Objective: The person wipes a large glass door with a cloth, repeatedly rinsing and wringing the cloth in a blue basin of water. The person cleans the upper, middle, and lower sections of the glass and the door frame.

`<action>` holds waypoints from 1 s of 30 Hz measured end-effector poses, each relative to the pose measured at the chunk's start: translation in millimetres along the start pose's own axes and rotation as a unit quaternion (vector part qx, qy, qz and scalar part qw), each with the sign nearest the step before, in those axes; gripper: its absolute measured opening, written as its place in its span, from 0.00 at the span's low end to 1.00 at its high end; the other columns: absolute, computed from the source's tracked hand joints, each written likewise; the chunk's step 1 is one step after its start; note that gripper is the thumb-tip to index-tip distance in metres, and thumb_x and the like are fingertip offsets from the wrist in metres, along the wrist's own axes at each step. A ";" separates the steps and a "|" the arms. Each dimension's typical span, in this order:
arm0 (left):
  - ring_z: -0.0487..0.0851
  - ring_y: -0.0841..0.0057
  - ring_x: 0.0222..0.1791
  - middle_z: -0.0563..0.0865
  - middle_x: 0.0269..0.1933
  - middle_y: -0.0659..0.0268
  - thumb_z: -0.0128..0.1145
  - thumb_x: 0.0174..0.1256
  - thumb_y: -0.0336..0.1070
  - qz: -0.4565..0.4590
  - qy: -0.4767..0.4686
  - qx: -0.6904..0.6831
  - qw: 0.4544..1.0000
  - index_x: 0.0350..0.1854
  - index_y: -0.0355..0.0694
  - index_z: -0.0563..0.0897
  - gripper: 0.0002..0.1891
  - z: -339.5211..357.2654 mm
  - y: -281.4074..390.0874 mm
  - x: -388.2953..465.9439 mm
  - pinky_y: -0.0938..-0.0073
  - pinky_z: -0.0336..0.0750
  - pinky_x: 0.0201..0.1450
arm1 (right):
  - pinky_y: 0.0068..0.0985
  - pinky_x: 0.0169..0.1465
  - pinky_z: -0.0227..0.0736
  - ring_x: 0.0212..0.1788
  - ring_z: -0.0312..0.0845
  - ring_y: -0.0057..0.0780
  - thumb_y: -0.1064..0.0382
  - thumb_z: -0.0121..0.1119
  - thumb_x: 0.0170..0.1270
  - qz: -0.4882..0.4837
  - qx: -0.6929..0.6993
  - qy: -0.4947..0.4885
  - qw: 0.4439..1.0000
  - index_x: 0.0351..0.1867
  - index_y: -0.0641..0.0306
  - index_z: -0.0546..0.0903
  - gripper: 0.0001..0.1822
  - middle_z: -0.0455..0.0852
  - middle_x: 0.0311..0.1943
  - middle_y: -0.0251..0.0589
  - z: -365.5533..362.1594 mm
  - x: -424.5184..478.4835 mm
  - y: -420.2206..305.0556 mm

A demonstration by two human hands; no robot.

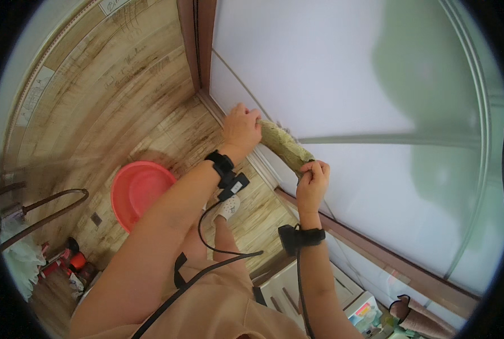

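A damp-looking yellow-green cloth (283, 144) is stretched between my two hands, in front of a white panelled door (341, 106). My left hand (241, 125) grips its upper left end, close to the door's panel strip. At the lower right end, my right hand (313, 180) pinches the cloth between thumb and fingers. The cloth sags slightly and looks bunched lengthwise. Both wrists wear black straps with small devices and cables.
A red plastic basin (143, 193) stands on the wood-look floor at left. Brown curved hoses or bars (57, 203) and a pale plastic bag (18, 254) are at far left. A white cabinet (285, 292) and a hanging pinkish towel (425, 318) are at lower right. Cables cross my lap.
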State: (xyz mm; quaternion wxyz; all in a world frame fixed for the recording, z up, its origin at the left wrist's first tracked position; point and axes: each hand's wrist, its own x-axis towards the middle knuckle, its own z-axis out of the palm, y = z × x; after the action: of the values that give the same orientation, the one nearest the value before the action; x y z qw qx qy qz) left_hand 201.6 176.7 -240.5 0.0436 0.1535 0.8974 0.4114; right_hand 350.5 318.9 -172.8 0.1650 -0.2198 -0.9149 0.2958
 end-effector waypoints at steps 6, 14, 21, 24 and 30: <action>0.80 0.56 0.33 0.82 0.31 0.55 0.52 0.60 0.32 -0.164 0.031 -0.224 0.960 0.43 0.42 0.74 0.09 53.1 33.8 9.1 0.59 0.75 0.36 | 0.35 0.48 0.68 0.46 0.72 0.47 0.72 0.52 0.61 0.103 -0.051 0.064 0.991 0.40 0.62 0.79 0.08 0.75 0.43 0.50 33.0 -16.1 36.3; 0.71 0.65 0.46 0.70 0.46 0.57 0.48 0.56 0.20 -0.049 0.113 -0.353 0.927 0.48 0.39 0.67 0.17 98.7 34.6 -9.7 0.69 0.70 0.49 | 0.33 0.49 0.68 0.47 0.72 0.36 0.62 0.56 0.62 0.283 0.068 -0.011 0.957 0.52 0.64 0.76 0.17 0.76 0.48 0.49 56.3 -22.9 54.2; 0.68 0.61 0.47 0.69 0.45 0.56 0.48 0.53 0.19 -0.074 0.138 -0.362 0.919 0.43 0.39 0.70 0.15 100.2 -1.9 14.7 0.67 0.68 0.50 | 0.23 0.53 0.68 0.47 0.72 0.24 0.62 0.54 0.66 0.315 0.330 0.011 0.890 0.58 0.68 0.72 0.21 0.79 0.48 0.40 100.5 -4.0 56.6; 0.69 0.62 0.45 0.70 0.43 0.57 0.48 0.54 0.19 -0.086 0.141 -0.355 0.920 0.42 0.39 0.72 0.13 84.2 -41.7 49.7 0.68 0.68 0.49 | 0.22 0.56 0.65 0.50 0.72 0.24 0.62 0.54 0.66 0.289 0.309 -0.055 0.905 0.59 0.69 0.72 0.22 0.79 0.51 0.41 130.9 15.8 46.6; 0.72 0.61 0.43 0.72 0.42 0.56 0.50 0.54 0.21 -0.062 0.200 -0.297 0.932 0.40 0.39 0.73 0.12 48.9 -144.6 136.7 0.67 0.70 0.48 | 0.27 0.59 0.64 0.55 0.70 0.28 0.54 0.57 0.66 0.377 0.485 -0.095 0.784 0.59 0.70 0.70 0.26 0.75 0.52 0.38 221.0 82.1 -29.0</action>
State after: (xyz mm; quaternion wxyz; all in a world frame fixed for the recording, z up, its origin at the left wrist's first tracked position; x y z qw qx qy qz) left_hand 47.2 165.9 -374.8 -0.0675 -0.0074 0.7324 0.6775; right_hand 176.5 235.2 -311.2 0.0376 -0.4089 -0.5063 0.7583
